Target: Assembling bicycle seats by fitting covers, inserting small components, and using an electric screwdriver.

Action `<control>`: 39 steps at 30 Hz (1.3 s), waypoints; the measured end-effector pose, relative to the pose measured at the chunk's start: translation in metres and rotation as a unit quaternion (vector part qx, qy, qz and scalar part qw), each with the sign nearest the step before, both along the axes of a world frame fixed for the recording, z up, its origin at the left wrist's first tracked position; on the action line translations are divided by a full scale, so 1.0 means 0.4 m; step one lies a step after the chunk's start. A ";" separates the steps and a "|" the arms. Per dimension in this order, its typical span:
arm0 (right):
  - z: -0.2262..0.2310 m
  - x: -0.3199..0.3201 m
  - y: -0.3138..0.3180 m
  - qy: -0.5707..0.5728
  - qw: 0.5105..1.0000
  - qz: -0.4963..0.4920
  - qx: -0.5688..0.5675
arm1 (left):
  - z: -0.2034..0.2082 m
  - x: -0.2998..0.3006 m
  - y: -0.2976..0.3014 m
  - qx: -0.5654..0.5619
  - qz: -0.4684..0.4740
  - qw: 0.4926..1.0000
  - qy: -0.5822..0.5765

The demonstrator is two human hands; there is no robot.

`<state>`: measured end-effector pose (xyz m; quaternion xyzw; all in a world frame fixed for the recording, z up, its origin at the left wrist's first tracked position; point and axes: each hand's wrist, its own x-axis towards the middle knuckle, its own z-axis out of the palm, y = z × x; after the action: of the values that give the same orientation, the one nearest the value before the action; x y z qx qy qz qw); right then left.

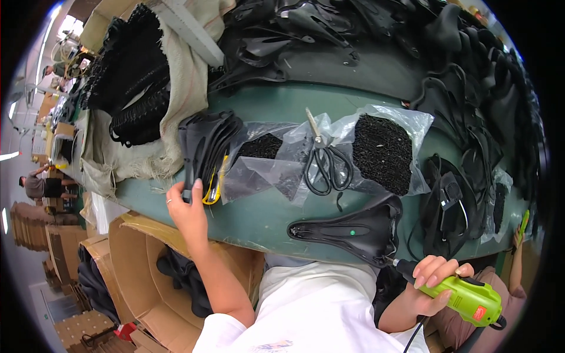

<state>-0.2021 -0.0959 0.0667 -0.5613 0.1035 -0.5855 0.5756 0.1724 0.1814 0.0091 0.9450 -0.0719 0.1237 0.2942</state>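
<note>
My right hand (436, 286) is wrapped round a lime-green electric screwdriver (471, 301). Its tip meets the rear corner of a black bicycle saddle (353, 228) lying on the green table (247, 226) before me. A small green dot marks the saddle's middle. At the left, my left hand (189, 212) has its thumb and fingers closed on the near end of a black saddle piece in a stack of saddle pieces (209, 138). A yellow-handled tool (213, 191) lies against that stack.
Black-handled scissors (321, 159) lie between plastic bags of small black parts (382, 154). Piled black saddles (306, 26) line the far side and right. A burlap sack (182, 88) stands at left above an open cardboard box (138, 265). Another person's hand (518, 238) holds a green tool at right.
</note>
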 end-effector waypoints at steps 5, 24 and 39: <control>-0.006 -0.036 -0.022 -0.006 1.000 -0.026 -0.001 | 0.026 -0.110 -0.074 -0.147 -0.043 0.988 0.036; -0.011 -0.125 -0.056 -0.039 0.992 -0.116 0.033 | 0.143 -0.348 -0.312 -0.006 -0.610 0.782 0.130; 0.001 -0.136 -0.021 -0.051 0.991 -0.105 0.063 | 0.016 -0.405 -0.454 0.078 -0.791 0.596 -0.112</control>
<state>-0.2566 -0.1041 0.0672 -0.4793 0.1684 -0.6630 0.5499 0.0102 -0.0004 0.0155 0.5157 -0.8331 -0.0589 0.1911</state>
